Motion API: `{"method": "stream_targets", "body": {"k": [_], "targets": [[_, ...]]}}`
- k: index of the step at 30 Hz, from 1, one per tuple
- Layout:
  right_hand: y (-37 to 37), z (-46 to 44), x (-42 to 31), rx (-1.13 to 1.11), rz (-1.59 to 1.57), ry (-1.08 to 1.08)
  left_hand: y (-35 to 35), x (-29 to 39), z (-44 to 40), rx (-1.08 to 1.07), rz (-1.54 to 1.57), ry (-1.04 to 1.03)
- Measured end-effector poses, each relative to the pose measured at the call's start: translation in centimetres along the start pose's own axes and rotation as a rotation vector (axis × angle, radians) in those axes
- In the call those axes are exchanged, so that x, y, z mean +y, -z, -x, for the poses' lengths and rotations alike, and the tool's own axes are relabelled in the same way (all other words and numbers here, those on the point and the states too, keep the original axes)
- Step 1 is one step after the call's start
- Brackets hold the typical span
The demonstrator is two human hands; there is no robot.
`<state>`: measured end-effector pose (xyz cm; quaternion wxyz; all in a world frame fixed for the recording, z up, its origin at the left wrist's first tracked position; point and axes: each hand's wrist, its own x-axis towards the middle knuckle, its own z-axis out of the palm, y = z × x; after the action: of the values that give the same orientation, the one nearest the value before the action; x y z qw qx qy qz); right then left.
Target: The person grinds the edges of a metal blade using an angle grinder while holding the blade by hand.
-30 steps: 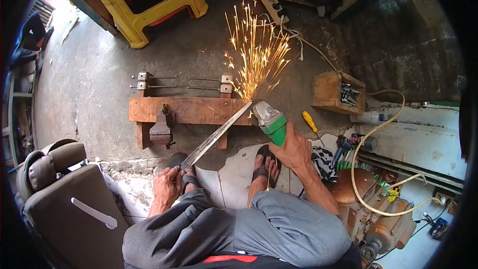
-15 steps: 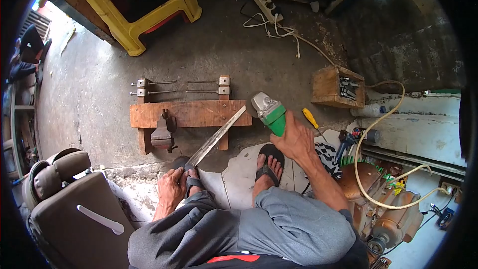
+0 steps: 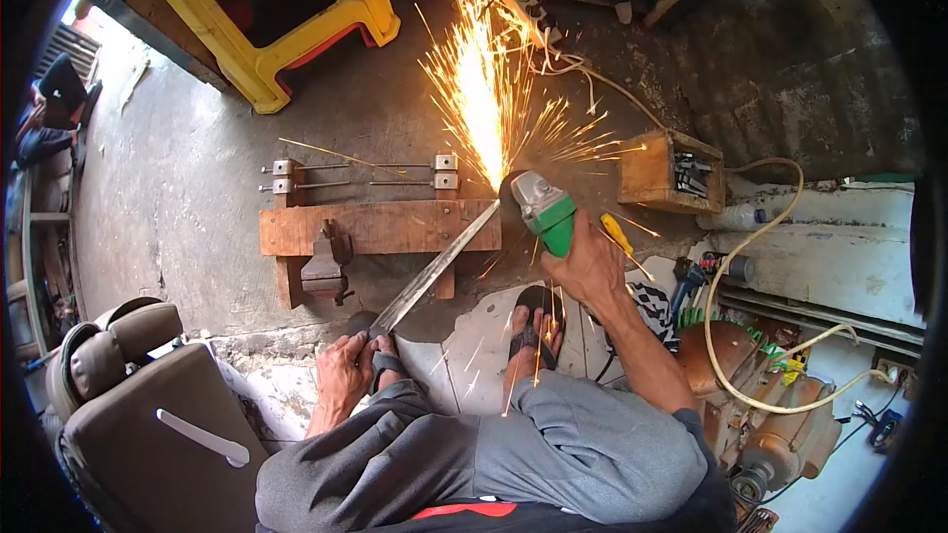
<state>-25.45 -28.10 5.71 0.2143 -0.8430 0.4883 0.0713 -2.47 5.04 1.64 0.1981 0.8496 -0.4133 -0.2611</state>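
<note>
My left hand [image 3: 343,371] grips the near end of a long metal blade [image 3: 434,269], which slants up and right across the wooden bench [image 3: 380,227]. My right hand [image 3: 590,271] is wrapped round a green and silver angle grinder [image 3: 546,214]. The grinder's disc touches the blade's far tip, and a bright spray of sparks [image 3: 482,109] shoots up from there, with thinner streaks to the right and down toward my feet. A small vise [image 3: 324,262] is fixed on the bench's left part.
A yellow stool [image 3: 259,59] stands at the upper left, a padded chair [image 3: 158,424] at the lower left. To the right are a wooden box of tools [image 3: 662,173], a yellow screwdriver [image 3: 616,234], a motor [image 3: 780,449] and a looped cable [image 3: 708,336]. Another person [image 3: 59,109] sits at the far left.
Half a second ago the grinder was off the blade with no sparks. Now its disc meets the tip and sparks fly, brighter than one second ago. My left hand has barely moved.
</note>
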Motion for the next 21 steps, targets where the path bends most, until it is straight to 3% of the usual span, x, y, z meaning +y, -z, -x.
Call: {"method": "stream_targets", "body": {"k": [5, 10, 12, 14, 21], "targets": [[0.0, 0.6, 0.8, -0.047, 0.060, 0.038, 0.0, -0.6, 0.0, -0.022, -0.028, -0.004], [0.1, 0.4, 1.6, 0.053, -0.025, -0.151, -0.1, -0.3, 0.3, -0.017, 0.059, 0.012], [0.3, 0.6, 1.9, 0.077, -0.010, -0.104, 0.3, 0.2, 0.0, -0.039, 0.097, 0.021], [0.4, 0.9, 2.0, 0.094, 0.006, -0.052, 1.3, 1.3, -0.4, -0.202, 0.280, 0.254], [1.2, 0.7, 0.7, 0.076, -0.065, -0.090, 2.1, 2.0, -1.4, -0.301, 0.281, 0.363]]}}
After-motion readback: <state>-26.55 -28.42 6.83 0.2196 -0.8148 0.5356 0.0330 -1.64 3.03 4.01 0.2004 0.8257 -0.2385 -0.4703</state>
